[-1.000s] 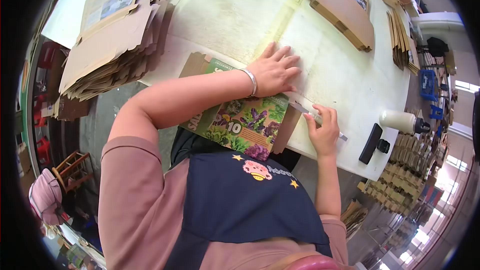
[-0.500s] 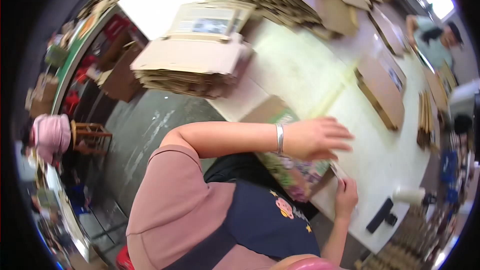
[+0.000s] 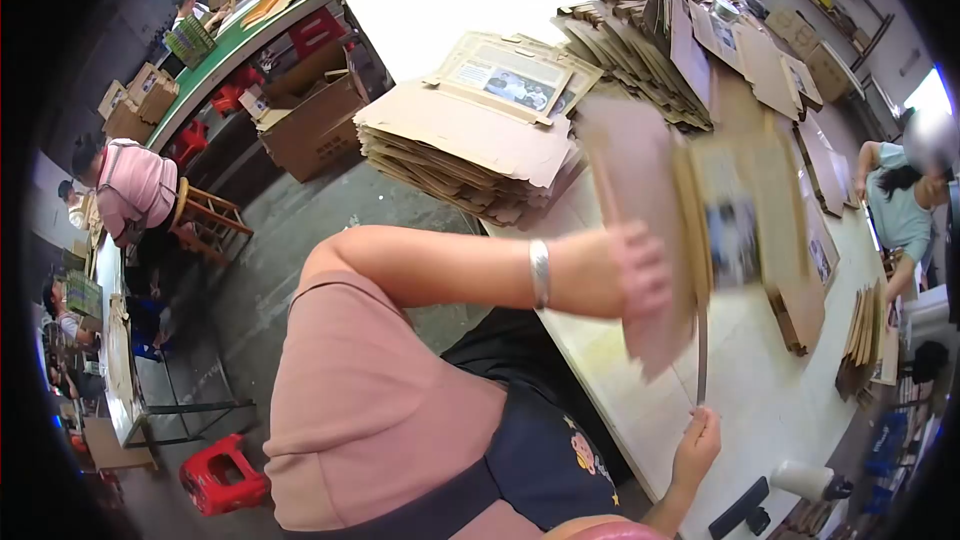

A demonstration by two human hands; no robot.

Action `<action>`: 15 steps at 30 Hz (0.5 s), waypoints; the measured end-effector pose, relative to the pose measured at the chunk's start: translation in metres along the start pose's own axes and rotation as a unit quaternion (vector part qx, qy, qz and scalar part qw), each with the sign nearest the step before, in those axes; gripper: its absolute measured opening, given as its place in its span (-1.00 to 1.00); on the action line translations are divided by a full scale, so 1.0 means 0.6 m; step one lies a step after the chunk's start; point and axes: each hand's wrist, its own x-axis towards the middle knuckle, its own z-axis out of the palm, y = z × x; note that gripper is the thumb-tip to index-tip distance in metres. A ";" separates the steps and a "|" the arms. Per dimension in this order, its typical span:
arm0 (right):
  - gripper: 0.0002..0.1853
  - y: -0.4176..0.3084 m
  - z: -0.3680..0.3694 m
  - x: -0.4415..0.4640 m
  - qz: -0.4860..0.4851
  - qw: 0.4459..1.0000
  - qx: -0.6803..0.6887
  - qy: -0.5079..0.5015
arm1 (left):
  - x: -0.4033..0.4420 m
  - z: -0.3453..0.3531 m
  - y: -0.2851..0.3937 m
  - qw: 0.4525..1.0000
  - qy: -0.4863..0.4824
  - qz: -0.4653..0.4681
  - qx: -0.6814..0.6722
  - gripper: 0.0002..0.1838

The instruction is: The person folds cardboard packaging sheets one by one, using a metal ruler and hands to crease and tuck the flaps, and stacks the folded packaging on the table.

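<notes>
My left hand (image 3: 642,275), with a silver bracelet at the wrist, grips the near part of an unfolded cardboard box (image 3: 640,165). The box is lifted over the white table and blurred by motion. Its plain brown inner side and a panel with a printed picture show. Below it, my right hand (image 3: 697,437) is closed round the lower end of a thin, dark strip (image 3: 702,355). The strip points up toward the box; whether they touch is unclear.
A cardboard stack (image 3: 465,145) lies left of the box, with more piles behind. A white bottle (image 3: 800,480) and black device (image 3: 738,508) are at the lower right. A co-worker (image 3: 905,195) stands at right. A red stool (image 3: 225,477) is lower left.
The view has turned left. The box, earlier flat on the table with its coloured print up, is now raised in my left hand, which was open. My right hand has moved nearer the body.
</notes>
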 end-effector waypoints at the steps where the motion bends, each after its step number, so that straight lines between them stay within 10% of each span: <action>1: -0.67 0.011 -0.003 0.001 0.001 1.000 0.000 0.000 | -0.011 -0.018 -0.034 0.998 0.025 -0.030 0.043 -0.74; 5: -0.73 0.104 -0.011 -0.019 -0.033 0.991 -0.112 0.068 | -0.098 -0.101 -0.139 0.958 -0.099 -0.214 0.162 -0.67; 8: -0.75 0.133 -0.005 -0.047 0.001 0.982 -0.153 0.108 | -0.205 -0.117 -0.203 0.928 -0.198 -0.314 0.011 -0.52; 10: -0.75 0.135 0.001 -0.053 0.020 0.977 -0.169 0.130 | -0.223 -0.139 -0.225 0.814 -0.371 -0.424 -0.140 -0.56; 15: -0.76 0.134 0.015 -0.047 0.013 0.965 -0.215 0.148 | -0.244 -0.123 -0.299 0.666 -0.327 -0.616 -0.266 -0.09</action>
